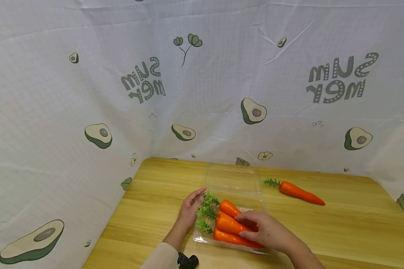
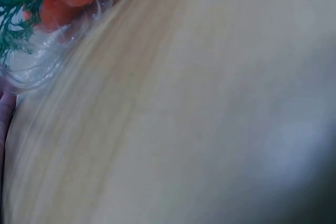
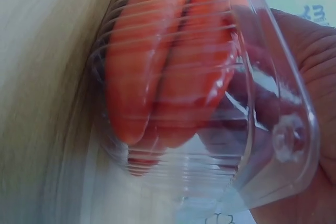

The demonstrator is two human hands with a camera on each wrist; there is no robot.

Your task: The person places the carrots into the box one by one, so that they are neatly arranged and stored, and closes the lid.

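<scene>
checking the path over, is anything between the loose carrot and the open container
Nothing visible stands on the table between the loose carrot and the container; the lid lies open. Inside, three carrots take up space, with the right hand over them.

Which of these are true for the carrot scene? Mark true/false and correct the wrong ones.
1. The box has its lid open. True.
2. The left hand is beside the box and the right hand is at the boxed carrots. True.
3. Only two boxed carrots show in the head view. False: three do.
4. One loose carrot lies on the table. True.
5. The right hand holds the loose carrot. False: that carrot lies apart from both hands.
6. The loose carrot's tip points left in the head view. False: it points right.
</scene>
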